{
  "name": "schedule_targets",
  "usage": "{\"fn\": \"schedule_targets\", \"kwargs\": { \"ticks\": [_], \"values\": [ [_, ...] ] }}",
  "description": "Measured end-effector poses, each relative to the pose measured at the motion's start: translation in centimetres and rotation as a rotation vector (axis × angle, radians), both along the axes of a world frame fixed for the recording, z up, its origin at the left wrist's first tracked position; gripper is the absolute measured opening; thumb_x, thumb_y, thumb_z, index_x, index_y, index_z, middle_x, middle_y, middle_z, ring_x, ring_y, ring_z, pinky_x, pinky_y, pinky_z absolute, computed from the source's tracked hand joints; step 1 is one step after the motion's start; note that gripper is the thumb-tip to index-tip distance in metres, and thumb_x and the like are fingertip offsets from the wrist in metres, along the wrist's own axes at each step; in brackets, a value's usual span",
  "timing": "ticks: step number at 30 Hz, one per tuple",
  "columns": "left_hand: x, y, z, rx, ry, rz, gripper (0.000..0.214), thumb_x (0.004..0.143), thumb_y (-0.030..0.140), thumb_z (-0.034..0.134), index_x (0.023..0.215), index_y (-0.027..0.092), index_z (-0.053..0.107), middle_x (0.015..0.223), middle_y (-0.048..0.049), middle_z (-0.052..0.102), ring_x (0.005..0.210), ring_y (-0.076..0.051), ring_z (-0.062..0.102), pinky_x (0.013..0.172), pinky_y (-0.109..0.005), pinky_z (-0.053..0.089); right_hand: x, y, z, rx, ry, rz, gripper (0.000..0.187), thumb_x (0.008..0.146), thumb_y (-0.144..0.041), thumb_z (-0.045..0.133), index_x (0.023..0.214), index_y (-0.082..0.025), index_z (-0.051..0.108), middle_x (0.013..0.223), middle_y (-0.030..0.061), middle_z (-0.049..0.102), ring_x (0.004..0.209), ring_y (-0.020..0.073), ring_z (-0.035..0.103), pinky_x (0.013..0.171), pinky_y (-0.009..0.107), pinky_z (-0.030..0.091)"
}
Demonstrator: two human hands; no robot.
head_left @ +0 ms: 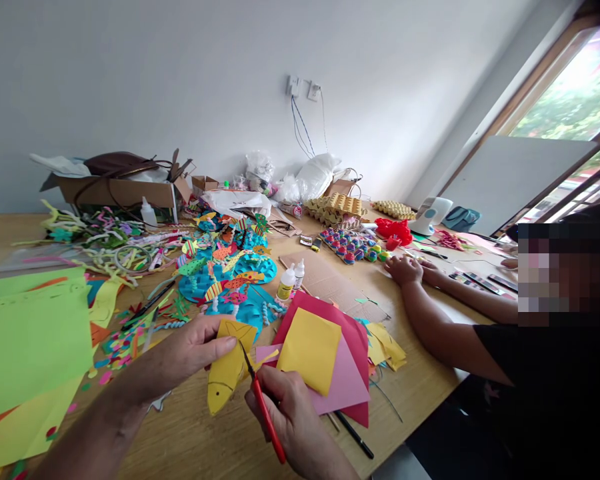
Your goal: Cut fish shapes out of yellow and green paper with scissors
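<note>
My left hand (pixel 193 350) pinches a yellow paper fish (pixel 223 383) between thumb and fingers; an eye dot and curved lines are drawn on it. In my right hand (pixel 295 407) is a pair of red-handled scissors (pixel 265 413), its blades against the fish's right edge near the tail. A thin yellow paper strip (pixel 269 357) sticks out beside the blades. Just right of the fish lies a stack of paper: a yellow sheet (pixel 311 347) over a pink sheet (pixel 347 380) and a red sheet (pixel 353 323).
Glue bottles (pixel 286 283) stand behind the paper. Blue paper pieces with colourful fish (pixel 225 267) crowd the middle. Green sheets (pixel 35 347) lie left, and a cardboard box (pixel 120 193) sits at the back. Another person's arms (pixel 430 327) rest on the table at right, near egg cartons (pixel 337 210).
</note>
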State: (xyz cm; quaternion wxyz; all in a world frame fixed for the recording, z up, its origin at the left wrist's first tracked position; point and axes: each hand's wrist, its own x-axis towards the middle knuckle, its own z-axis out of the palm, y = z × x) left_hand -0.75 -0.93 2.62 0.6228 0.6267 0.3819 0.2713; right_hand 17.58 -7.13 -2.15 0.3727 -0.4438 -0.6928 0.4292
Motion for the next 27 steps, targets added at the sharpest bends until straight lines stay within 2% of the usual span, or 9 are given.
{"fn": "schedule_targets", "kwargs": {
  "ticks": [4,13,17,21,23,27],
  "values": [
    [-0.1,0.0,0.0,-0.014,0.004,0.001,0.02,0.08,0.036,0.059,0.087,0.019,0.068,0.081,-0.0007,0.069,0.074,-0.017,0.06,0.067,-0.024,0.045,0.3,0.0,0.1,0.052,-0.059,0.002,0.034,0.087,-0.024,0.053,0.062,-0.019,0.03,0.056,-0.0069,0.031,0.052,0.0073,0.026,0.047,0.02,0.021],
    [-0.4,-0.1,0.2,-0.056,-0.064,0.022,0.02,0.081,0.039,0.06,0.087,0.021,0.065,0.081,0.0002,0.068,0.074,-0.016,0.061,0.067,-0.024,0.046,0.3,0.4,0.6,0.036,-0.15,0.015,0.037,0.09,-0.035,0.048,0.06,-0.019,0.035,0.053,-0.0061,0.032,0.048,0.0075,0.027,0.044,0.02,0.021],
    [-0.4,-0.2,0.2,-0.038,-0.08,0.077,0.023,0.079,0.041,0.061,0.088,0.02,0.064,0.072,0.0017,0.064,0.059,-0.012,0.055,0.053,-0.021,0.04,-0.4,0.7,1.1,-0.084,0.003,0.057,0.038,0.09,-0.041,0.045,0.059,-0.019,0.039,0.049,-0.0056,0.036,0.043,0.0069,0.034,0.04,0.018,0.023],
    [-0.1,-0.4,0.2,-0.003,-0.111,0.147,0.027,0.077,0.043,0.062,0.085,0.018,0.06,0.062,0.0038,0.058,0.049,-0.009,0.047,0.047,-0.02,0.035,-1.8,0.6,1.3,-0.234,0.225,0.037,0.047,0.083,-0.059,0.045,0.06,-0.019,0.041,0.044,-0.0063,0.039,0.037,0.0059,0.034,0.037,0.016,0.026],
    [0.3,-0.7,0.3,0.0,-0.125,0.164,0.029,0.075,0.046,0.063,0.083,0.018,0.057,0.06,0.0044,0.056,0.047,-0.009,0.045,0.044,-0.02,0.033,-2.5,0.5,1.2,-0.265,0.286,0.009,0.052,0.08,-0.066,0.044,0.061,-0.018,0.044,0.041,-0.0067,0.039,0.035,0.0054,0.032,0.036,0.016,0.025],
    [1.0,-1.0,0.2,0.023,-0.114,0.203,0.032,0.073,0.047,0.063,0.083,0.018,0.057,0.057,0.005,0.053,0.046,-0.009,0.042,0.042,-0.019,0.032,-3.4,0.5,0.7,-0.262,0.371,-0.022,0.055,0.08,-0.068,0.045,0.066,-0.015,0.053,0.042,-0.007,0.039,0.034,0.0052,0.035,0.035,0.016,0.025]
  ]
}}
